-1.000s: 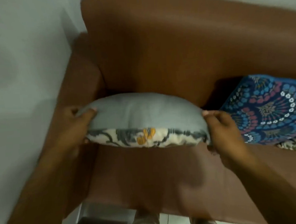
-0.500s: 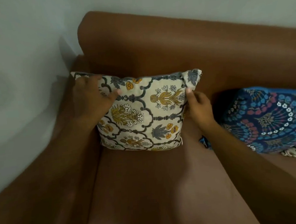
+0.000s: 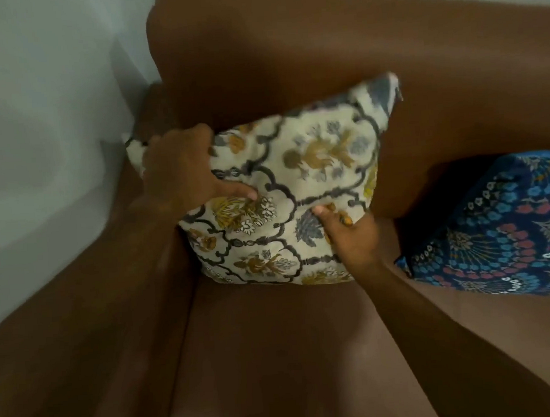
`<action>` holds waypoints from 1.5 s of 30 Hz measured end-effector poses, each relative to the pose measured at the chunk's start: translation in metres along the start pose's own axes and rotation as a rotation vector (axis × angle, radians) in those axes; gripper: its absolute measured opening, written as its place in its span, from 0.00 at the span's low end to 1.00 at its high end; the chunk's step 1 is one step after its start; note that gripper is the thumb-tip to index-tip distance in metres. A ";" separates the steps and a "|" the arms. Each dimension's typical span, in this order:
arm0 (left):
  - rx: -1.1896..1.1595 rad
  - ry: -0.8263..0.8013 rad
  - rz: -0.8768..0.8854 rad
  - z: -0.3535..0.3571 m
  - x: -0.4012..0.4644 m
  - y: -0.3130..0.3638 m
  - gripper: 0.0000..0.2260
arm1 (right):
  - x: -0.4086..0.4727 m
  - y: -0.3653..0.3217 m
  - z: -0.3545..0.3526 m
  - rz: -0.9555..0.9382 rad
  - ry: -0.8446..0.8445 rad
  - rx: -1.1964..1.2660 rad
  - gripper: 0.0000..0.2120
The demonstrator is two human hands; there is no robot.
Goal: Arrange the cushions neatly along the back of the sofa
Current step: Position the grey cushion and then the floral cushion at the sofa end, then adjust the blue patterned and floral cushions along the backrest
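Note:
A cream cushion [image 3: 301,180] with a grey and yellow flower pattern stands upright in the left corner of the brown sofa [image 3: 288,44], leaning against its backrest. My left hand [image 3: 183,172] grips the cushion's upper left corner, thumb pressed into the front. My right hand [image 3: 350,235] holds its lower right edge, thumb on the front face. A dark blue cushion [image 3: 503,228] with blue, red and white dots lies tilted on the seat to the right, apart from the cream one.
The sofa's left armrest [image 3: 89,319] runs along a pale wall [image 3: 32,111]. The brown seat [image 3: 293,353] stretches in front of the cushions. A patterned edge of another cushion peeks out under the blue one at the far right.
The cream cushion went from flat, grey back up, to standing against the backrest. My right hand slid from its upper right corner down to its lower right edge.

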State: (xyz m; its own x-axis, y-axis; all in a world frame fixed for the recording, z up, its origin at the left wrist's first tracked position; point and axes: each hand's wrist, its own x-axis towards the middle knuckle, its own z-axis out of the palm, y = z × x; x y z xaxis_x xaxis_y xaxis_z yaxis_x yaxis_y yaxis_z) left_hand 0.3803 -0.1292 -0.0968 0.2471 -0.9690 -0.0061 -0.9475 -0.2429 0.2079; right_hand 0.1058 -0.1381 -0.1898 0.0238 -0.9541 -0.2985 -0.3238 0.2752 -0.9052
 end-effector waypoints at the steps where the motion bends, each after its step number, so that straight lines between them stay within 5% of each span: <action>1: -0.133 0.046 -0.117 -0.001 -0.012 -0.006 0.46 | 0.003 -0.021 -0.005 -0.096 0.022 -0.097 0.29; 5: -0.523 0.168 -0.489 0.005 -0.069 -0.029 0.50 | 0.039 -0.095 -0.018 -0.510 0.062 -0.356 0.38; 9: -0.431 0.239 -0.537 0.023 -0.082 -0.035 0.56 | 0.066 -0.084 0.005 -0.763 0.023 -0.476 0.39; 18: -0.203 0.213 -0.531 0.035 -0.082 -0.055 0.53 | 0.081 -0.054 0.031 -0.726 0.067 -0.575 0.42; 23: -0.390 0.304 -0.559 0.052 -0.156 0.027 0.59 | 0.041 -0.063 -0.038 -0.619 0.158 -0.541 0.36; 27: -0.458 0.239 -0.246 0.078 -0.185 0.170 0.49 | -0.019 -0.006 -0.163 -0.419 0.186 -0.506 0.35; 30: -0.520 0.172 0.114 0.067 -0.149 0.284 0.41 | -0.049 0.053 -0.282 -0.214 0.362 -0.562 0.39; 35: -0.183 0.044 0.479 0.074 -0.040 0.424 0.51 | -0.009 0.117 -0.398 0.008 0.485 -0.465 0.43; 40: 0.281 -0.113 0.391 0.116 0.023 0.468 0.56 | 0.089 0.171 -0.404 0.237 0.393 -0.053 0.34; 42: 0.286 -0.091 0.343 0.118 0.025 0.461 0.49 | 0.110 0.189 -0.399 0.199 0.428 -0.075 0.41; 45: 0.069 -0.046 0.149 0.102 0.013 0.426 0.44 | 0.111 0.142 -0.401 0.018 0.473 -0.176 0.25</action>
State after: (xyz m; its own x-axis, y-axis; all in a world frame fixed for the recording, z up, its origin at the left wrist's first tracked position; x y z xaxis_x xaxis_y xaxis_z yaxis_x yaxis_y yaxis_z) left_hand -0.0404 -0.2495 -0.1080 0.0944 -0.9952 -0.0258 -0.9851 -0.0971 0.1418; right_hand -0.3166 -0.2522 -0.2298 -0.4010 -0.9098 -0.1073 -0.4754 0.3068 -0.8246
